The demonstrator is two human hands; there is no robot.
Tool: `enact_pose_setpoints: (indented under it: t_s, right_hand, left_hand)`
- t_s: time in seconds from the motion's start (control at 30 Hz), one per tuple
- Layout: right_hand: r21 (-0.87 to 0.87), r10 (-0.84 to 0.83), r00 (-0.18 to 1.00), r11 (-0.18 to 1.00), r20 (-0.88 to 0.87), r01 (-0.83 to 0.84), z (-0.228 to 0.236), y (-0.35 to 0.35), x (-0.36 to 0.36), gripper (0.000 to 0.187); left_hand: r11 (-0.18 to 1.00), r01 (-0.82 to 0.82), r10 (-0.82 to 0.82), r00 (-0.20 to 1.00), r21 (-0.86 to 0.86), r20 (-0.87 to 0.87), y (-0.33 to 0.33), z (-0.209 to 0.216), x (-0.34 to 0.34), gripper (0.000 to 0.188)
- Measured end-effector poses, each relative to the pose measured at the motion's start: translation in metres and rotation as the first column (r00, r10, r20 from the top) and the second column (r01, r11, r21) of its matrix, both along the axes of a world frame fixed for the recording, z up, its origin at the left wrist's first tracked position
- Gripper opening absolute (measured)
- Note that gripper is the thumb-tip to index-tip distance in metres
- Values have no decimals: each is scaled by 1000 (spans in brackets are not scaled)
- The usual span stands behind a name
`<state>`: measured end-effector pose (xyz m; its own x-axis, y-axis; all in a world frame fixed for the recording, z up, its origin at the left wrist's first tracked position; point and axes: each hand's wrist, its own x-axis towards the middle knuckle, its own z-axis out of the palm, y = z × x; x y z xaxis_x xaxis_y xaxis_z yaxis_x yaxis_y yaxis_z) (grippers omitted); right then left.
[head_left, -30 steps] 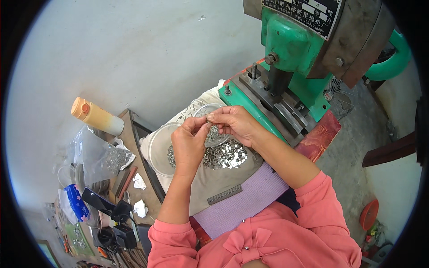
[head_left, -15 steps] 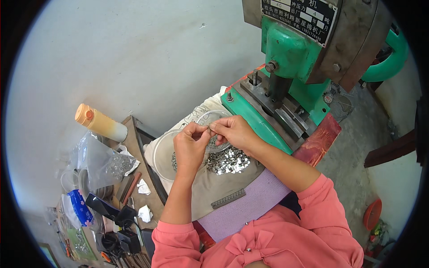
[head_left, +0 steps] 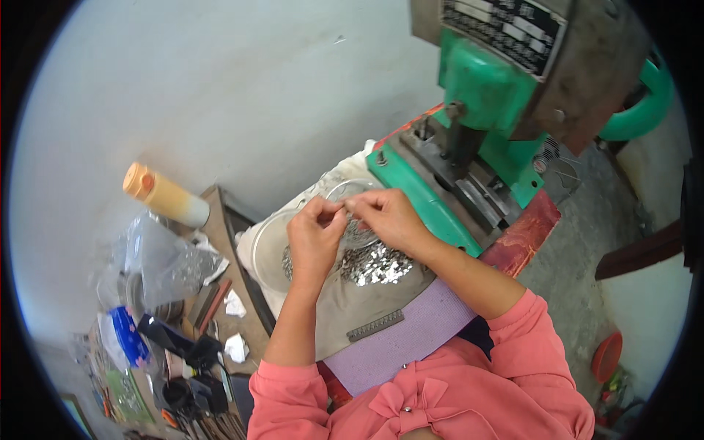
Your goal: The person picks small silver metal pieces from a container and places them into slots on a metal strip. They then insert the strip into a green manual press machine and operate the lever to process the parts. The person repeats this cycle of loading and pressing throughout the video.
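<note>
Thumbs and fingertips of my left hand point(head_left: 314, 233) and my right hand point(head_left: 390, 218) meet in a pinch, close to each other. Whatever sits between them is too small and blurred to name. Just below is a heap of small shiny metal pieces point(head_left: 380, 265) on a grey-brown cloth point(head_left: 312, 330). Behind my right hand stands a clear round tub point(head_left: 345, 183) with more metal bits inside, partly hidden by the fingers. A second clear tub point(head_left: 254, 253) stands by my left hand, which hides some of its contents.
A green press point(head_left: 484, 81) rises at the right. Nearer me lie a dark toothed bar point(head_left: 375, 325) and a purple mat point(head_left: 411, 341). On the left, a side table point(head_left: 253, 334) carries an orange-topped bottle point(head_left: 165, 196), a plastic bag point(head_left: 158, 264) and various tools.
Both hands keep their pinch, with only slight finger movement. The press appears a little further right and lower as the view shifts, and the picture is blurrier.
</note>
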<state>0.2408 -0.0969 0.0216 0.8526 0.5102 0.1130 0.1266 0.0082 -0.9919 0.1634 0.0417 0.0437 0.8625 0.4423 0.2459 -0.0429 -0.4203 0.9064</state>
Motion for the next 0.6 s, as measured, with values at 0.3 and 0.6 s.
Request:
enact_pose_setpoints:
  t_s: [0.3, 0.6]
  right_hand:
    - [-31, -7, 996, 1000, -84, 4, 8, -3, -5, 28]
    - [-137, 20, 999, 990, -42, -26, 1, 2, 3, 29]
  left_hand:
    - [997, -62, 55, 989, 47, 136, -9, -3, -2, 14]
    - [991, -127, 131, 987, -45, 96, -6, -4, -8, 14]
